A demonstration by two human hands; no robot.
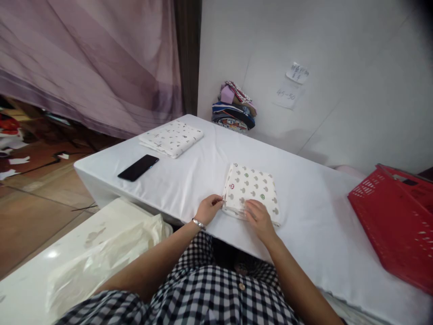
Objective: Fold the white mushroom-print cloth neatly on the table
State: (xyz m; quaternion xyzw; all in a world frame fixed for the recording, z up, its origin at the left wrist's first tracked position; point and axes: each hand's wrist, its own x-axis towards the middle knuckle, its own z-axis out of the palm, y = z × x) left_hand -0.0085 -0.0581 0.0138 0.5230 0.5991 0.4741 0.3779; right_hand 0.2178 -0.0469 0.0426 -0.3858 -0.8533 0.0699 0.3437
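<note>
A folded white cloth [253, 189] printed with grey mushrooms and a few green and red ones lies near the table's front edge. At its near left corner my left hand [209, 210], wearing a silver bracelet, pinches the edge of the fabric. Fingers bent, my right hand [260, 219] grips the near edge of the same cloth, right of the left hand. The fingertips are small and partly hidden. Farther back on the left rests a second folded white cloth [174, 137] with small dark prints, apart from both hands.
A black phone [138, 167] lies on the white-covered table [199, 167]. On the right stands a red plastic basket [389, 221]. Folded clothes [233, 108] are piled by the wall. A plastic bag [111, 253] lies on a white surface at lower left.
</note>
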